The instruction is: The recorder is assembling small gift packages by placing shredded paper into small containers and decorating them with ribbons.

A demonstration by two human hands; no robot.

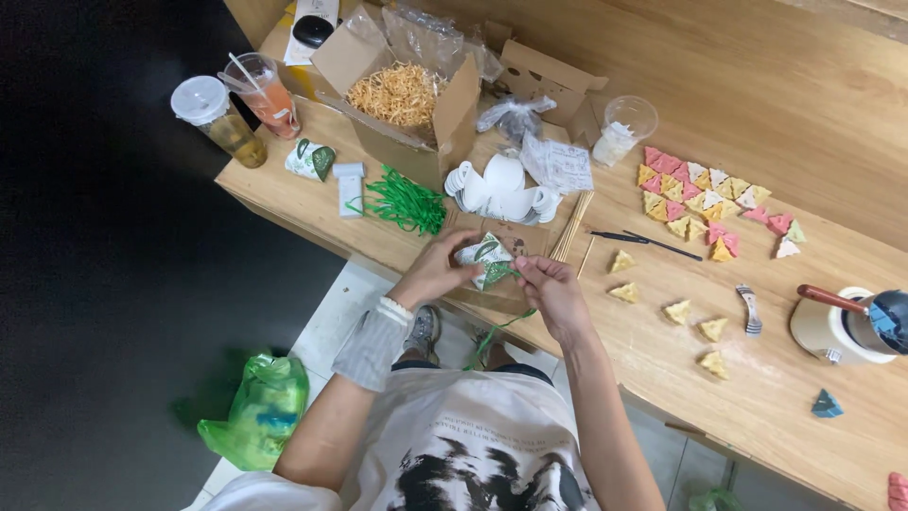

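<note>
Left fingers: curled closed around the left side of a small wrapped packet [485, 260], white with green print.
Right fingers: pinched shut on a green ribbon [503, 326] right at the packet's right edge.
Left hand [437, 270]: a pale cuff covers its wrist.
Right hand [553, 291]: just beside the packet, thumb toward it.
Packet: between both hands, held above the near edge of the wooden table [662, 360].
Ribbon: trails from the packet down past the table edge.
Behind the packet: bundle of green ribbons [405, 202], stack of white paper pieces [501, 187], open cardboard box of straw-like filling [402, 95].
Right half of table: coloured triangular pieces [705, 203], yellow ones nearer the edge.
Far left corner: two lidded drink cups [236, 104].
</note>
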